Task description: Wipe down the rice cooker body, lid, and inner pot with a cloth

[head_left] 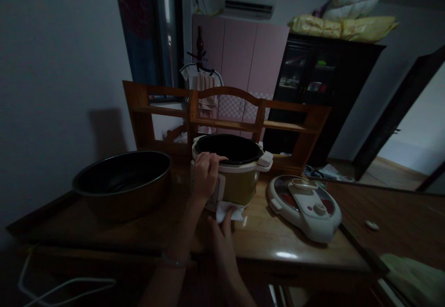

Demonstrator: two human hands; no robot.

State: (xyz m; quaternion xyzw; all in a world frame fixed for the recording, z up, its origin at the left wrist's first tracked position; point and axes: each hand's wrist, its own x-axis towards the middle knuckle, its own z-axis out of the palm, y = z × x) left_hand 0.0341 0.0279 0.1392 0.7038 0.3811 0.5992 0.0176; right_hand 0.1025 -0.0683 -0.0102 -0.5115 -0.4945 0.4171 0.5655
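A cream and olive-coloured electric cooker (239, 184) stands lidless on the wooden desk, its dark inside showing. My left hand (205, 172) is closed over the near left part of its rim, with one finger pointing right along the edge. Lower down, my right hand (222, 228) presses a white wipe (230, 212) against the cooker's foot where it meets the desk. Whether the wipe is paper or cloth, I cannot tell. To the right lies the round lid (306, 209), with a handle, a knob and clear windows. A large dark pot (121, 191) sits to the left.
The desk (257, 242) has a low wooden shelf rack (225, 124) along its back. Beyond the right edge is a brown surface with a small white object (371, 225) and pale green fabric (413, 277). A white cord (69, 281) loops at lower left. The room is dim.
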